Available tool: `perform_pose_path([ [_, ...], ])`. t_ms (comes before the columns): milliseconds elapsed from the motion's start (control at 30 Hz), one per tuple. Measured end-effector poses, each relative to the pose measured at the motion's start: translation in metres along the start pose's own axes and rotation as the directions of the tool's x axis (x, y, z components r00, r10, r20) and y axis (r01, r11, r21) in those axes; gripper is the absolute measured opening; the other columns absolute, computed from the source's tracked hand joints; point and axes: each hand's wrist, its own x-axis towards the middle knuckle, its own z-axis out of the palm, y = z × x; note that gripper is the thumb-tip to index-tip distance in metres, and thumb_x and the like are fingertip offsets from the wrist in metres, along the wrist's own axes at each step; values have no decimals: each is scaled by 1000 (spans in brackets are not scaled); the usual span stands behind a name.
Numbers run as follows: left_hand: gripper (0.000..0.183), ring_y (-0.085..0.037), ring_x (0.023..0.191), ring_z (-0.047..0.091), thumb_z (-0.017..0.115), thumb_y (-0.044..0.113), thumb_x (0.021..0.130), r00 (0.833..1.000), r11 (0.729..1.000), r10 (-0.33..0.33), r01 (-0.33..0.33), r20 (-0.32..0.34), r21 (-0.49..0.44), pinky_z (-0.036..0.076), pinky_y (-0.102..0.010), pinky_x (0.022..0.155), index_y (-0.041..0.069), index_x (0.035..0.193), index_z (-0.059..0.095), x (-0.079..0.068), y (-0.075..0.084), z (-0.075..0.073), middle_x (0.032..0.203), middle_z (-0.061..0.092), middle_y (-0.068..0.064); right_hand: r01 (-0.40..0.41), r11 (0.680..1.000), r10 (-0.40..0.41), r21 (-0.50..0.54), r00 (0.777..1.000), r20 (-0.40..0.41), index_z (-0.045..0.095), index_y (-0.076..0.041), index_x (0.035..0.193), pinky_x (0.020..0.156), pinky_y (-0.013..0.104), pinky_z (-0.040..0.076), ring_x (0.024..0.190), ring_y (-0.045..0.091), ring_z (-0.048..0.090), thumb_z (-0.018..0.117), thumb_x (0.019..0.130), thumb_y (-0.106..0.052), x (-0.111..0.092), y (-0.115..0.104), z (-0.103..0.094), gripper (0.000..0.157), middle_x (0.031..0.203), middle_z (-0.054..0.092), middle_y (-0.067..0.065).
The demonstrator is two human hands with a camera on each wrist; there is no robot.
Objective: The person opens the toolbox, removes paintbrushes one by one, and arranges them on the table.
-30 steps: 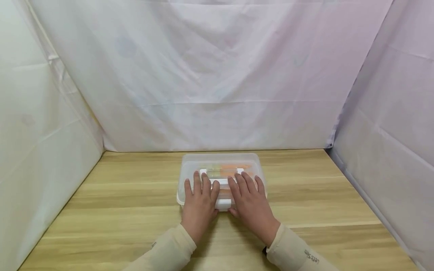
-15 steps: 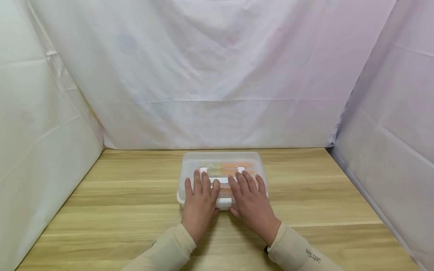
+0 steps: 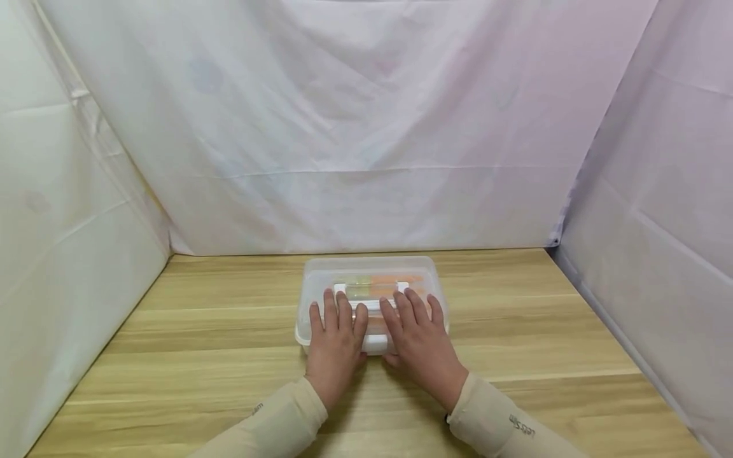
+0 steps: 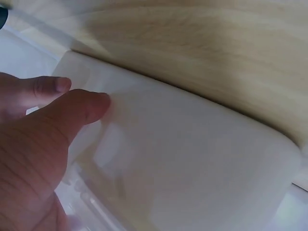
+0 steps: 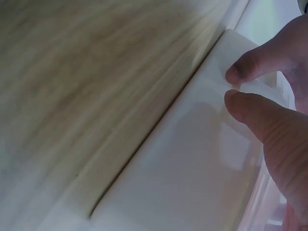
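A clear lidded plastic box with a white base sits on the table in the head view. It has a white carry handle on the lid and a white latch at the front. Blurred orange and yellow-green things show through the lid. My left hand rests on the lid's left half, fingers straight. On the right half lies my right hand, fingers spread. Both wrist views show the thumbs touching the smooth white front wall, their tips near the middle.
The wood-grain table extends to both sides of the box. White cloth hangs behind it, with more cloth at the left and right sides.
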Motion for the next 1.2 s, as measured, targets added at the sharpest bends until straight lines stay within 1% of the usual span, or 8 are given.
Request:
perform_pose_path([
  [133, 89, -49, 127, 27, 68, 63, 65, 1000, 1000, 2, -2, 1, -9, 25, -61, 99, 9, 127, 34, -1, -1, 3, 132, 36, -30, 3, 1000, -2, -27, 1000, 5, 30, -5, 139, 97, 61, 24, 125, 39, 31, 76, 60, -59, 1, -2, 2, 106, 133, 37, 22],
  [300, 89, -48, 127, 28, 69, 62, 65, 1000, 1000, 8, -8, -18, -17, 26, -60, 98, 9, 126, 34, -1, 0, 6, 131, 37, -30, 6, 996, -4, -94, 1000, 22, 29, -5, 139, 94, 62, 27, 123, 40, 32, 75, 60, -61, 1, -3, 3, 107, 131, 37, 23],
  [433, 89, -48, 127, 28, 71, 61, 63, 999, 1000, 7, -9, -46, -30, 26, -60, 98, 9, 125, 35, 0, 1, 8, 131, 38, -29, 7, 994, -5, -110, 1000, 17, 28, -7, 139, 93, 63, 28, 122, 42, 34, 75, 61, -59, 2, -4, 3, 105, 131, 38, 24],
  [567, 88, -48, 126, 29, 74, 58, 61, 996, 997, 7, -14, -90, -80, 26, -60, 98, 9, 124, 37, 0, -2, 11, 129, 39, -29, 13, 993, -10, -117, 1000, 20, 29, -7, 139, 92, 64, 28, 121, 43, 35, 75, 61, -58, 3, -5, 2, 104, 130, 38, 24],
  [733, 86, -48, 124, 33, 76, 54, 59, 981, 991, 4, -29, -192, -130, 29, -59, 96, 8, 122, 41, -1, -5, 15, 127, 42, -28, 33, 988, -31, -150, 999, 17, 30, -7, 135, 91, 63, 30, 119, 44, 37, 73, 62, -61, 3, -4, 2, 101, 127, 40, 25],
  [900, 81, -48, 120, 37, 76, 48, 57, 961, 989, -9, -31, -275, -142, 31, -59, 94, 7, 119, 44, -2, -5, 19, 124, 45, -29, 48, 987, -53, -155, 998, -28, 33, -7, 130, 91, 62, 32, 118, 44, 39, 72, 60, -62, 4, -3, 4, 98, 125, 42, 24],
  [1067, 78, -49, 119, 39, 75, 47, 58, 952, 992, -6, -34, -307, -124, 32, -60, 93, 6, 118, 46, -1, -6, 18, 123, 47, -29, 42, 988, -55, -148, 995, -88, 37, -6, 125, 89, 62, 33, 116, 44, 41, 74, 56, -59, 5, -3, 6, 94, 123, 44, 23],
  [1200, 80, -49, 118, 41, 75, 50, 57, 951, 994, -1, -33, -309, -107, 33, -60, 92, 6, 118, 47, -1, -7, 16, 123, 47, -28, 52, 985, -64, -162, 995, -75, 36, -6, 125, 89, 62, 33, 115, 43, 41, 73, 57, -61, 6, -3, 5, 94, 122, 44, 23],
])
